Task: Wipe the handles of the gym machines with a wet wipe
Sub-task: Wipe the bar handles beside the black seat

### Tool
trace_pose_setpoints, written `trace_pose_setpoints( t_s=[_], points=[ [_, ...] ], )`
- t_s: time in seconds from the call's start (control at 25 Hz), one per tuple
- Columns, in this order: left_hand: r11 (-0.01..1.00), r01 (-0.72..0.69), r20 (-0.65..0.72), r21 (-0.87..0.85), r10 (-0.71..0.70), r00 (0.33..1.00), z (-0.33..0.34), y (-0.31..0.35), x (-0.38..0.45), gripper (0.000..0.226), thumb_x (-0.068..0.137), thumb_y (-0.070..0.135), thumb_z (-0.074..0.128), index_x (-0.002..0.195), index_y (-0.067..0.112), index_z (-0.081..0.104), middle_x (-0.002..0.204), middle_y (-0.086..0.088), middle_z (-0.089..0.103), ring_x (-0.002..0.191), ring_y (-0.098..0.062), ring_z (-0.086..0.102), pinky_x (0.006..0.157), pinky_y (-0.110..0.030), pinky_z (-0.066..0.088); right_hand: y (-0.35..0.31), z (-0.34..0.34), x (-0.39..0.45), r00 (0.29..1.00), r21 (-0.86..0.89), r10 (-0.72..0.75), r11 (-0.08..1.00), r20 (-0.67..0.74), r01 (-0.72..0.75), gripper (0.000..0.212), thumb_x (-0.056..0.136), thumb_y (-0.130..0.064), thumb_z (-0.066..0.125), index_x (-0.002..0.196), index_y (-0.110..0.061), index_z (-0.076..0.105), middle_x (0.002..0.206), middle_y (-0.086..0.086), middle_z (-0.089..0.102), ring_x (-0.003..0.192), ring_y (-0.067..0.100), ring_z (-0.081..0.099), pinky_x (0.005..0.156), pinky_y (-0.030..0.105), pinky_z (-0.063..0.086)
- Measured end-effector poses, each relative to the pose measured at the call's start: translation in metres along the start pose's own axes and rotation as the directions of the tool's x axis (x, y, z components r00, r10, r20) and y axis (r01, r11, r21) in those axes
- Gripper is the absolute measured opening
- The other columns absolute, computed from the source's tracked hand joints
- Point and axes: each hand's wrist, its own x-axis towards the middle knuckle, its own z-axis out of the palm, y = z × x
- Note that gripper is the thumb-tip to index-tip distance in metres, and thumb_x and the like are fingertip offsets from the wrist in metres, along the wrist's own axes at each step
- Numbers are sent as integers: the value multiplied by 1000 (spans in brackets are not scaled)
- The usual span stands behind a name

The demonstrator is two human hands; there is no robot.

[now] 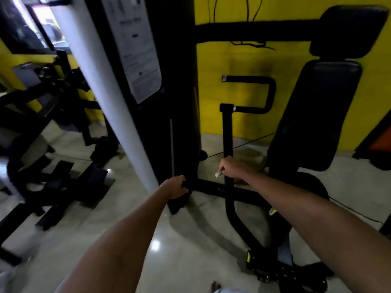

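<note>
At centre frame the right hand is curled round the upright bar of the machine, and a small white corner of the wipe is seen poking out under the fingers, so the wipe is taken to be pressed between palm and bar. Just left of it and lower, the left hand is clenched on a dark object at the foot of the weight tower; what that object is cannot be told.

The looped handle, above in the middle of the frame, is well apart from the wipe, so the grips themselves may be missed if only the bar is rubbed. With so little of the wipe showing, it could bunch up or slip out, leaving bare skin sliding on metal. The thin cable crossing behind the bar could be snagged by an upward stroke.
</note>
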Motion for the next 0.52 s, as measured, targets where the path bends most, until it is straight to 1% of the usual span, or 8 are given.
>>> trace_pose_setpoints(
  t_s=[0.08,0.16,0.24,0.32,0.36,0.4,0.44,0.52],
  points=[
    [997,-73,-36,6,73,997,-17,10,35,48,92,31,55,133,10,43,131,-11,52,118,-27,52,97,-36,43,19,-17,19,997,43,61,997,-53,-59,26,87,-16,61,87,9,68,77,18,66,57,20,53,53,23,34],
    [989,-148,14,29,148,989,-27,24,67,48,93,31,55,134,7,43,134,-12,50,121,-27,49,99,-34,41,36,-27,33,995,78,77,994,-68,-72,26,88,-16,58,87,8,69,78,20,68,60,21,56,55,25,36],
    [981,-190,63,42,187,980,-33,39,98,48,94,29,54,135,6,41,136,-12,47,122,-27,48,99,-33,41,52,-35,42,993,26,114,993,-35,-113,24,90,-14,55,88,5,70,87,18,71,65,19,58,54,23,36],
    [971,-237,70,39,234,970,-44,54,137,50,94,28,53,136,7,38,139,-12,44,123,-28,47,98,-32,41,74,-46,59,987,79,158,985,-19,-156,19,90,-11,57,92,2,71,92,6,70,64,12,56,48,10,35],
    [962,-265,63,61,261,963,-51,62,156,50,94,28,53,136,6,37,140,-12,42,124,-28,45,97,-31,40,85,-52,70,983,105,182,978,-21,-179,18,90,-9,57,97,-1,72,95,2,69,68,12,60,53,6,40],
    [952,-292,46,89,289,956,-57,69,173,51,94,28,52,137,5,37,140,-13,41,125,-28,44,97,-31,38,93,-58,81,976,116,217,970,-22,-213,18,90,-8,56,100,-4,71,100,3,69,79,15,64,65,11,48],
    [941,-320,17,113,320,947,-64,74,191,52,94,29,53,137,5,36,141,-14,40,126,-29,43,98,-32,37,102,-63,92,967,123,253,961,-35,-247,19,90,-7,55,101,-5,71,105,6,69,91,19,65,78,23,53],
    [928,-349,-45,132,357,933,-83,81,236,56,92,30,55,139,6,35,141,-13,38,127,-29,41,101,-34,34,120,-78,123,947,163,304,945,-105,-285,19,88,-4,55,101,-4,69,107,12,68,100,23,62,86,37,52]
  ],
)
